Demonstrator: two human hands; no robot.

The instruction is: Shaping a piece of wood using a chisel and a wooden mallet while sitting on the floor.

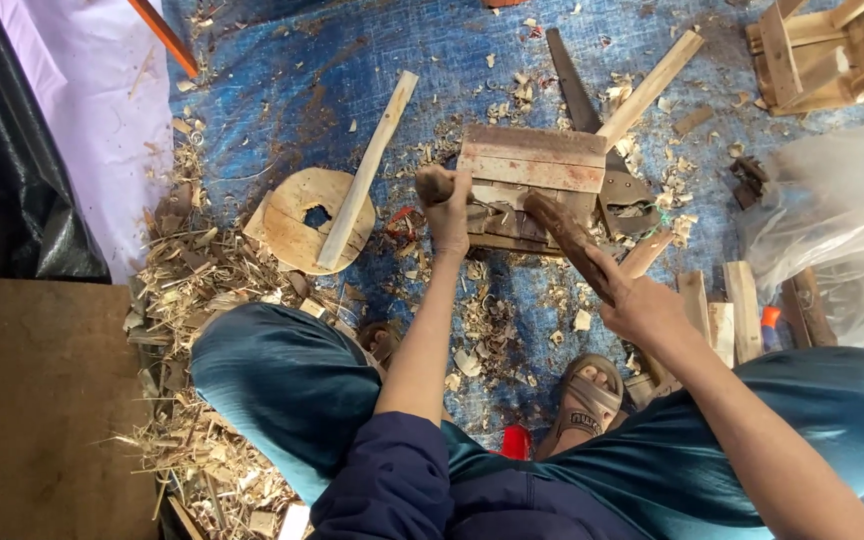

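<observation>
an informal woodworking spot on the ground; a blue tarp [282, 70] serves as floor, strewn with shavings [192, 290] and chips; offcut slats [367, 170], a round wooden disc [297, 225] with a hole, a plank block [532, 165] used as a bench, a handsaw [577, 95] and a small half-built wooden frame [822, 50] lie about; a seated person works at floor level.

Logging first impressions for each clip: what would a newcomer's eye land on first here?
The two hands at centre: the left hand grips a wooden handle upright on a plank block, and the right hand holds a dark wooden club angled toward it. Around them, wood shavings litter the blue tarp, thickest at left, beside a round wooden disc with a slat across it.
</observation>
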